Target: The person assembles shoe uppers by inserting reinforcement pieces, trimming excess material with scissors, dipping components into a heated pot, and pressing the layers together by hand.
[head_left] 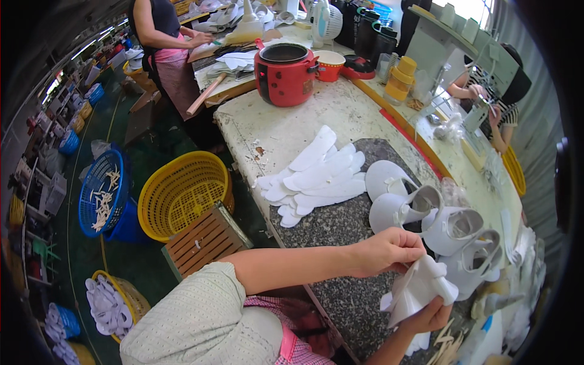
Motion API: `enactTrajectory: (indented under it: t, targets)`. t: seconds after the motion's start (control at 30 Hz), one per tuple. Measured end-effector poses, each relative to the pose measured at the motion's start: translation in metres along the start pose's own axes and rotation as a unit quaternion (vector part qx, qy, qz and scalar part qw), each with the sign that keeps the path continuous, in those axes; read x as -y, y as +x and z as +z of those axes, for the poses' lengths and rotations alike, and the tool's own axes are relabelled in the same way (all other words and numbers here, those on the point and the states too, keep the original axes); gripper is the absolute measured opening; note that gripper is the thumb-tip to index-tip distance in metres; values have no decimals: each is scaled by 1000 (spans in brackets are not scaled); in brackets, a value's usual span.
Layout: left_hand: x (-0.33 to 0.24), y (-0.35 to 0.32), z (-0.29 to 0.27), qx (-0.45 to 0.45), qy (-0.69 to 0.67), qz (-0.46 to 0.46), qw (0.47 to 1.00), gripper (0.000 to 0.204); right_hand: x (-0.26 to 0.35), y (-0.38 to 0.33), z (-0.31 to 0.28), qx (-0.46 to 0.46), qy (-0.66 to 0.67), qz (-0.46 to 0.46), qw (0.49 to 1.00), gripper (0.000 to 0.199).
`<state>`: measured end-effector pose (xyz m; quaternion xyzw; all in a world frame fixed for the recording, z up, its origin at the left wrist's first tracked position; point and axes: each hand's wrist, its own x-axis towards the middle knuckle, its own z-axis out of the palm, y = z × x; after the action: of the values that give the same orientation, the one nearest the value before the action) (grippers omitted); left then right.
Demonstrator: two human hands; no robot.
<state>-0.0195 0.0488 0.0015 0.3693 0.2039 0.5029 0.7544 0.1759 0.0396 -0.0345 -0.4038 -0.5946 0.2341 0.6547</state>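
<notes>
Closest to the lens, the person's sleeve of pale dotted cloth fills the lower middle, the forearm running out from it to the left hand. That hand is clenched, thumb and fingers pinching the upper edge of a white shoe upper piece. The right hand comes up from the lower edge and cups the same piece from beneath, fingers closed on its lower part. So the piece hangs between both hands, just above the dark speckled stone slab.

Just beyond the grip, a row of finished white uppers curves off toward the right rim. Farther out and to the left of the grip, a fan of flat white insole-shaped cutouts lies half on the slab, half on the scuffed cream tabletop. Well beyond that stands a red pot with a small red and white bowl beside it.

Left of the grip, off the table edge, a slatted wooden crate sits near a yellow basket and a blue basket on the dark green floor. A second person in a pink apron works at the far bench; a third, in a striped top, sits at the far right.
</notes>
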Motion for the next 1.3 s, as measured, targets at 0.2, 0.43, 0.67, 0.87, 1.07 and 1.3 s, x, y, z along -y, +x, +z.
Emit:
enactTrajectory:
  t: [0.2,0.43,0.67,0.87,1.07,1.3]
  targets:
    - [-1,-3,-1,40,-135,13,990,14,-15,4,-23,22,92,3,995,36]
    - [-13,-8,-39,80,310,108,941,12,19,1,-33,194,-12,132,972,17]
    - [13,-61,-70,176,516,6,838,27,-23,-55,-12,452,-108,-42,884,22]
    - [47,-79,-81,144,626,2,766,29,-11,-78,-36,463,-208,-200,838,31]
    - [35,-61,-64,151,615,-89,769,21,-11,-79,-32,451,-172,-75,873,36]
    - [22,-51,-53,98,560,-26,822,26,-1,-95,-11,358,-241,-75,899,28]
